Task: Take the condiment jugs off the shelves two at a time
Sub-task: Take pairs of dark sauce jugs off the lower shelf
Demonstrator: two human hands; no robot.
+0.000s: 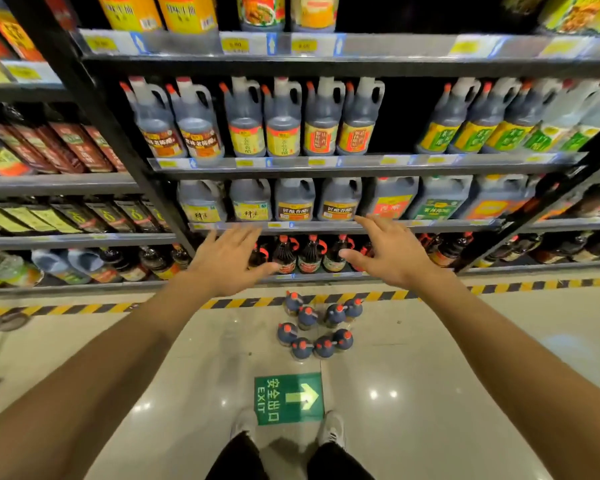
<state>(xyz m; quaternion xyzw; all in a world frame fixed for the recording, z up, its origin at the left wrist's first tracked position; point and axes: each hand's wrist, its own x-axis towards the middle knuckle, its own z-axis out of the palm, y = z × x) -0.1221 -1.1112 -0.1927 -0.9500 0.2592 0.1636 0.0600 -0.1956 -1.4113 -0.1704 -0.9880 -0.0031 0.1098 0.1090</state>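
Note:
Dark condiment jugs with orange caps [281,119] line the upper middle shelf, and squat jugs with brown labels [338,200] fill the shelf [326,226] below. Both my arms stretch toward that lower shelf. My left hand [227,259] hangs with its fingers spread and holds nothing, just below the shelf edge. My right hand [390,252] is spread too and empty, its fingertips near the shelf lip under the brown-label jugs. Several jugs with orange caps [317,329] stand grouped on the floor in front of my feet.
Bottles with red handles [309,254] stand on the bottom shelf behind my hands. A yellow-and-black hazard stripe [84,309] runs along the floor at the shelf base. A green exit sticker [288,398] lies on the tiles by my shoes. Neighbouring racks left and right hold more bottles.

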